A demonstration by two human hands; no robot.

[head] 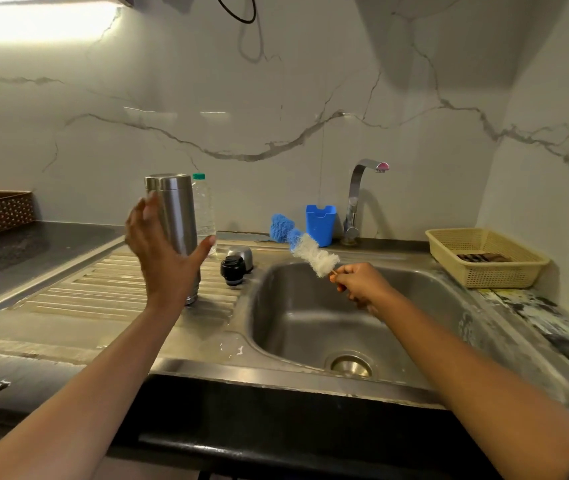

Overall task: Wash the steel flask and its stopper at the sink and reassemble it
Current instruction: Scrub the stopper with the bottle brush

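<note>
Forearms are stretched over sink (pixel 276 372) front rim; flask tip-over is the risk.
Left hand (pixel 162 251) is spread, uncurled, in front of flask (pixel 175 216) standing centre-left on ribbed drainboard (pixel 103 292); contact cannot be told. Brush (pixel 310 252) handle is gripped by right hand (pixel 359 284), centre. Flask could be toppled onto stopper (pixel 232 270) beside it by a clumsy grab.

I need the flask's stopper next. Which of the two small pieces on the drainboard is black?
The black stopper, the front one, nearer the person. The domed cap right behind it is shiny steel.
</note>
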